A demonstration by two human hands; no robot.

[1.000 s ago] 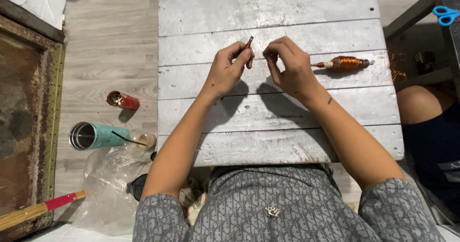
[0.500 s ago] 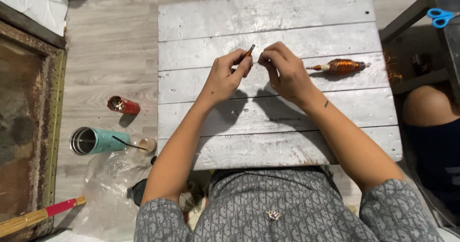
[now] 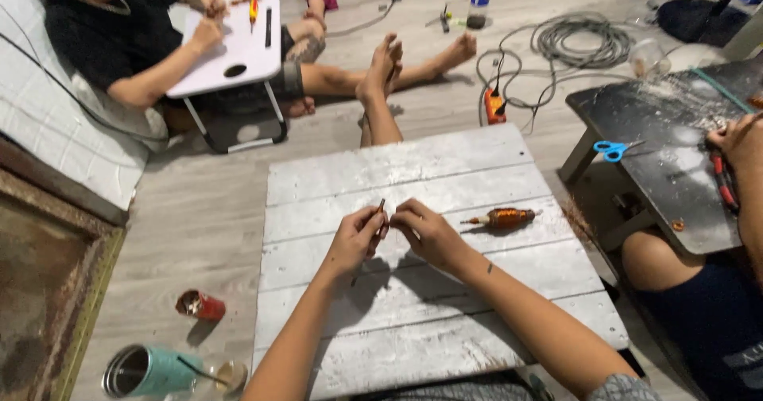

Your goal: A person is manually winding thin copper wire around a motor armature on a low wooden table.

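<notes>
Both my hands meet over the middle of a low white plank table (image 3: 397, 170). My left hand (image 3: 355, 238) pinches a short thin dark rod (image 3: 381, 205) that sticks up between its fingertips. My right hand (image 3: 427, 230) is curled beside it, fingertips touching the left hand's fingers at the rod. What the right hand grips, if anything, is hidden. A small motor armature (image 3: 504, 218) with copper winding lies on the table just right of my right hand.
On the floor at left lie a teal cup (image 3: 143, 371) on its side and a small red can (image 3: 200, 305). A person works at a white lap table (image 3: 230, 47) far left. Another person's dark table (image 3: 675, 147) with blue scissors (image 3: 616, 149) stands right. Cables coil beyond.
The camera has tilted up, so the far floor and other people now show. My hands stay together on the rod at the table's middle.
</notes>
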